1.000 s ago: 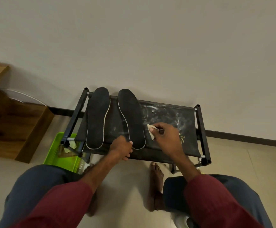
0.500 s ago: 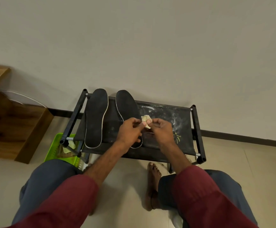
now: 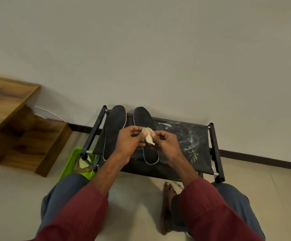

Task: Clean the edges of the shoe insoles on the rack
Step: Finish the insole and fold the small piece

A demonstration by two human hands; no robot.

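Observation:
Two black insoles with pale edges lie side by side on a low black fabric rack [image 3: 190, 164]. The left insole [image 3: 114, 126] is mostly in view; the right insole [image 3: 144, 119] is partly covered by my hands. Above the right insole I hold a small crumpled pale wipe [image 3: 148, 136]. My left hand [image 3: 130, 141] pinches its left side with thumb and fingers. My right hand [image 3: 165, 145] pinches its right side. The wipe is lifted off the insole.
White dusty smears mark the rack's fabric [image 3: 184, 134] to the right of the insoles. A green basket [image 3: 70, 169] with scraps stands on the floor at the rack's left end. Wooden steps [image 3: 19, 129] lie further left. My bare foot [image 3: 168, 206] rests below the rack.
One second ago my right hand rubbed the wipe along the right insole's edge while my left hand held its heel. Both hands have since come together on the wipe, raised above the insole.

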